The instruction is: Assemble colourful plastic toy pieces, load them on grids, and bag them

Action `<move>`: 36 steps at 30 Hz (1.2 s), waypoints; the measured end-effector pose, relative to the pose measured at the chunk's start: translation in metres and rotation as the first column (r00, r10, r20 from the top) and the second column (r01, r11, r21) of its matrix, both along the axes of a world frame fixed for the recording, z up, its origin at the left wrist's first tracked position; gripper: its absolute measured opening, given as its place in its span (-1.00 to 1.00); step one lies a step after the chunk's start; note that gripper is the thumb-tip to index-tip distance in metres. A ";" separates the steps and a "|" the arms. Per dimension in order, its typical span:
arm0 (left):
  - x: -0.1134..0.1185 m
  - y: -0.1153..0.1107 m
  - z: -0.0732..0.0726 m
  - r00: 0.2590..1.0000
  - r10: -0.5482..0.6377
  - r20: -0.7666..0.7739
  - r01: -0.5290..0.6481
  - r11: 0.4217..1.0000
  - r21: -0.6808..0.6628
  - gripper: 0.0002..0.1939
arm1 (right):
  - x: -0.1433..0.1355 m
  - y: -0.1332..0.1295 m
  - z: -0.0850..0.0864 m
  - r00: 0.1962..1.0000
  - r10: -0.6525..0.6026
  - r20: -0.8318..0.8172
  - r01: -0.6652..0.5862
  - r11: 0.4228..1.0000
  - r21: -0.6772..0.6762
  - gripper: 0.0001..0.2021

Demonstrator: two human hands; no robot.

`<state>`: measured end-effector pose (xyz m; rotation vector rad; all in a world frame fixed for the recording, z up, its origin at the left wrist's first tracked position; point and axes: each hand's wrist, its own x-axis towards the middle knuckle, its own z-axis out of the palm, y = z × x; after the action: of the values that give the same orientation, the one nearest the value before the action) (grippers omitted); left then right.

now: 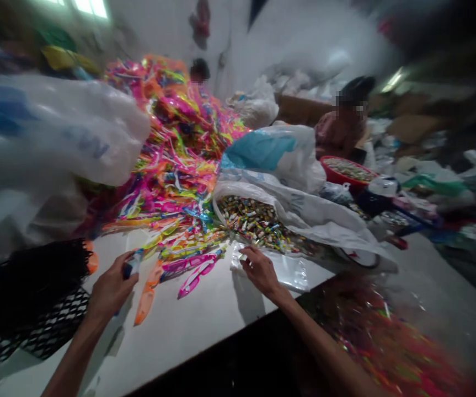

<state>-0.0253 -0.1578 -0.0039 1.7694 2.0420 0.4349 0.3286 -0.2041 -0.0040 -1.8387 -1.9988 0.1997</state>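
My left hand (111,289) is closed around a small blue-and-white plastic item (132,264), its exact kind unclear. Just right of it, orange plastic glasses (149,295) lie on the white table (167,342), with pink plastic glasses (198,274) farther right. My right hand (260,271) is over a stack of clear plastic bags (289,270), its thumb and fingers curled together. Something small and pale shows at its fingertips, too blurred to name. Right behind that hand, small battery-like cylinders (254,220) spill from a white sack (324,218).
A tall heap of bright plastic pieces (175,143) rises behind the table. Black netting (35,286) and a big white plastic sack (55,127) stand at left. Another person (339,129) sits by a red basin (337,175). Bagged colourful items (390,336) lie at lower right.
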 end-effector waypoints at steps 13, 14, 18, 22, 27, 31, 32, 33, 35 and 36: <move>0.101 -0.056 0.004 0.561 -0.008 0.828 0.297 0.935 -0.192 -0.62 | -0.001 0.035 0.003 0.994 -0.066 -0.091 0.058 0.995 -0.082 -0.88; 0.109 -0.057 -0.001 0.567 -0.016 0.824 0.317 0.927 -0.200 -0.61 | -0.007 0.032 0.007 0.939 -0.108 -0.326 0.070 0.990 -0.125 -0.94; 0.129 -0.058 -0.007 0.496 -0.014 0.868 0.420 0.879 -0.226 -0.64 | -0.035 0.013 0.018 0.334 -0.249 -0.909 -0.179 0.930 -0.321 -0.80; 0.133 -0.058 0.005 0.460 -0.063 0.886 0.500 0.842 -0.200 -0.63 | -0.058 0.000 0.021 0.094 -0.305 -0.948 -0.302 0.898 -0.319 -0.63; 0.125 -0.057 0.012 0.446 -0.127 0.886 0.567 0.806 -0.170 -0.76 | -0.064 -0.002 0.017 0.093 -0.300 -0.949 -0.349 0.883 -0.314 -0.66; 0.122 -0.057 0.015 0.421 -0.150 0.894 0.608 0.779 -0.155 -0.86 | -0.064 -0.004 0.016 0.111 -0.302 -0.947 -0.336 0.885 -0.321 -0.66; 0.122 -0.058 0.017 0.421 -0.145 0.895 0.609 0.777 -0.161 -0.87 | -0.063 -0.005 0.016 0.116 -0.304 -0.946 -0.340 0.882 -0.325 -0.68; 0.122 -0.058 0.019 0.425 -0.129 0.896 0.604 0.777 -0.175 -0.89 | -0.063 -0.006 0.017 0.116 -0.308 -0.944 -0.347 0.878 -0.329 -0.68; 0.123 -0.060 0.023 0.435 -0.082 0.896 0.586 0.782 -0.213 -0.91 | -0.062 -0.007 0.018 0.091 -0.324 -0.942 -0.359 0.871 -0.335 -0.69; 0.123 -0.060 0.024 0.438 -0.066 0.896 0.580 0.783 -0.226 -0.91 | -0.062 -0.007 0.018 0.070 -0.333 -0.940 -0.368 0.867 -0.335 -0.68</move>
<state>0.0976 -0.2179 0.0202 1.1687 0.8955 0.4525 0.2670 -0.2113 0.0141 -1.1011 -0.8371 1.6899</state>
